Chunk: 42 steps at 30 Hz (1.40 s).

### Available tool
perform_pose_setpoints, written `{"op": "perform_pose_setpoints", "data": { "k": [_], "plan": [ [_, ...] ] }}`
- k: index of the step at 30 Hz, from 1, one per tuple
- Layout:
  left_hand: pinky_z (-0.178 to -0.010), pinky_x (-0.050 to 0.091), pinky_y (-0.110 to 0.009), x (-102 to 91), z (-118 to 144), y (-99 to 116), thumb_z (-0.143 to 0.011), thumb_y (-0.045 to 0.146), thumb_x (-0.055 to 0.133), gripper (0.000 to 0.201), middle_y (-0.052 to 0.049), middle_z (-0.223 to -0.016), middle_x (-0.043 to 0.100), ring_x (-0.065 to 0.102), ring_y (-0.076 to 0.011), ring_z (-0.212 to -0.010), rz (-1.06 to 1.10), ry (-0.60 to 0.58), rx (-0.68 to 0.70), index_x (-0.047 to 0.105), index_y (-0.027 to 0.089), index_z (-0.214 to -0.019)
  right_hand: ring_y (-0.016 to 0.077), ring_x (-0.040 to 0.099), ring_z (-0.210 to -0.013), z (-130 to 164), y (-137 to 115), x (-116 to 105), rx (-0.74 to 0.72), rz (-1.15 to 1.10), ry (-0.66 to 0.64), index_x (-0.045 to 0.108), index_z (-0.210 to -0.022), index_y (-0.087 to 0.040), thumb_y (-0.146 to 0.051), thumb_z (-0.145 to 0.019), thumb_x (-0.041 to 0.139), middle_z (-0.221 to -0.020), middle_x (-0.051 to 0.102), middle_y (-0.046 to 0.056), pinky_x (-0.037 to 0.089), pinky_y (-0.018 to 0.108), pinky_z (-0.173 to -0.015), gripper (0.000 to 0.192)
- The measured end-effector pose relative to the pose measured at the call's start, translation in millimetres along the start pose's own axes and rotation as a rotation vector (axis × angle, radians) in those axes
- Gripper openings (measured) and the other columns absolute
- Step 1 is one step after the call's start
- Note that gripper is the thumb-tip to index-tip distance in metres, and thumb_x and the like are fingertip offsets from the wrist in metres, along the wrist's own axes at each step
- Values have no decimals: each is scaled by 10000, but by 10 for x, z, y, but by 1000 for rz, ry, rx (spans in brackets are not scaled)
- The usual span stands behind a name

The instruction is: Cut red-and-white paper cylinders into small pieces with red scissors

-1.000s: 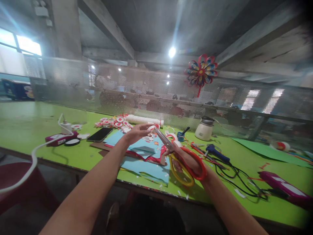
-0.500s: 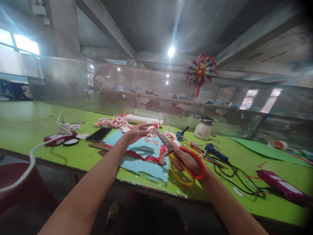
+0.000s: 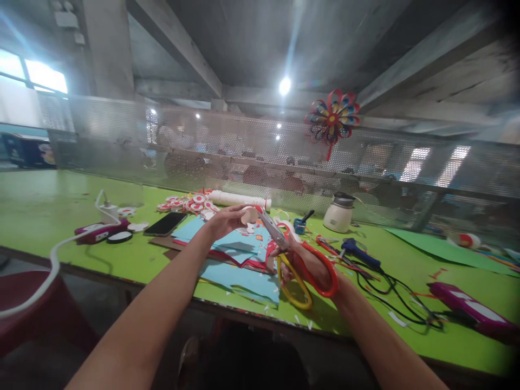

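Left hand [image 3: 225,221] is raised above the green table [image 3: 60,211], fingers pinched on a small round paper piece [image 3: 248,215] with a red edge. Right hand [image 3: 306,265] grips the scissors [image 3: 290,254] through the handles, one loop red, one yellow; the blades point up and left, with their tips at the paper piece. Whether the blades are parted or shut at the tip cannot be told. The paper piece sits between the two hands, touching the left fingertips and just at the blade tips, held clear of the table. Below the hands lie blue sheets [image 3: 239,273] with red sheets between them, and small white scraps near the table's front edge. Left of the sheets: a dark phone [image 3: 164,223], a pink power strip [image 3: 97,230] with a white cable. Behind the left hand: a heap of red-and-white discs [image 3: 187,203] and a white roll [image 3: 239,199]. To the right: a white pot [image 3: 339,214], a blue glue gun [image 3: 359,253] with black cords. A paper pinwheel [image 3: 333,119] hangs on the mesh screen [image 3: 122,141].
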<state>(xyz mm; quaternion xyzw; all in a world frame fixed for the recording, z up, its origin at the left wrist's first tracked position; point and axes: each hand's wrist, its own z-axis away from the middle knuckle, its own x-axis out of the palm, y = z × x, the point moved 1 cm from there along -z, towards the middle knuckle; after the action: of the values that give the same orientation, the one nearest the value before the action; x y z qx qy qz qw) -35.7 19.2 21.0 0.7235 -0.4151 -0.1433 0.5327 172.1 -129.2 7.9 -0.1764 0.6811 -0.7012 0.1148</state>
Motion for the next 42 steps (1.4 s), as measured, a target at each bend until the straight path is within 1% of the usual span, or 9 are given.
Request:
{"op": "perform_pose_setpoints", "data": {
  "k": [7,13,18,23,28,33,35,39,42],
  "plan": [
    [-726,476,-320,25,23,43,-803,275,524,438,-188,-1109,596,614,-263,-930,103,21,13,504,97,-1202,139,572,-457,-27,-8,-58,-54,-53,-33,606,-895,-192,-628,-851,259,-516,588,0,508,297,-530,560],
    [-769,475,-353,19,28,31,-826,282,482,407,-163,-1103,606,615,-247,-917,136,40,35,505,80,-1178,116,520,-436,-49,12,-49,-60,-70,-39,617,-858,-180,-629,-850,266,-509,548,-7,495,276,-506,570],
    [-719,483,-329,3,14,-4,-818,289,490,420,-187,-1089,610,621,-251,-893,148,65,10,514,50,-1163,116,517,-450,-33,19,-19,-53,-74,-42,610,-871,-171,-602,-866,270,-529,554,1,485,269,-499,548],
    [-686,497,-312,25,1,-14,-804,244,499,361,-202,-1067,617,612,-257,-915,207,125,-22,564,27,-1085,112,517,-455,-22,36,-24,-35,-55,-34,611,-878,-178,-602,-869,257,-536,545,-6,479,263,-514,553],
    [-652,506,-307,49,5,-9,-799,219,496,345,-195,-1055,620,619,-263,-904,226,156,-39,567,37,-1083,113,518,-447,-12,25,-4,-12,-36,-26,612,-902,-172,-618,-859,258,-537,537,-11,477,261,-505,571],
    [-624,494,-295,52,1,-15,-814,258,487,404,-173,-1055,626,643,-234,-809,211,91,-47,524,99,-1183,113,511,-448,-4,7,17,-20,-21,7,618,-898,-172,-627,-851,267,-536,543,-6,475,263,-507,576],
    [-620,490,-287,48,-7,-22,-819,276,485,395,-174,-1029,635,642,-237,-813,207,72,-47,541,91,-1163,109,506,-444,-9,11,13,-2,-29,0,618,-869,-168,-626,-853,262,-531,540,-5,473,261,-505,580],
    [-619,489,-271,32,-23,-42,-821,291,497,352,-175,-985,647,637,-234,-817,210,90,-71,593,52,-1061,101,502,-421,-36,42,-17,10,-35,-15,620,-861,-169,-626,-853,263,-511,530,-12,464,245,-483,580],
    [-594,481,-262,13,-29,-55,-816,302,514,353,-161,-995,645,637,-229,-806,210,98,-68,592,68,-1069,100,506,-422,-46,53,-27,0,-29,-9,629,-887,-167,-628,-847,288,-505,532,-10,462,235,-472,575]
  ]
}}
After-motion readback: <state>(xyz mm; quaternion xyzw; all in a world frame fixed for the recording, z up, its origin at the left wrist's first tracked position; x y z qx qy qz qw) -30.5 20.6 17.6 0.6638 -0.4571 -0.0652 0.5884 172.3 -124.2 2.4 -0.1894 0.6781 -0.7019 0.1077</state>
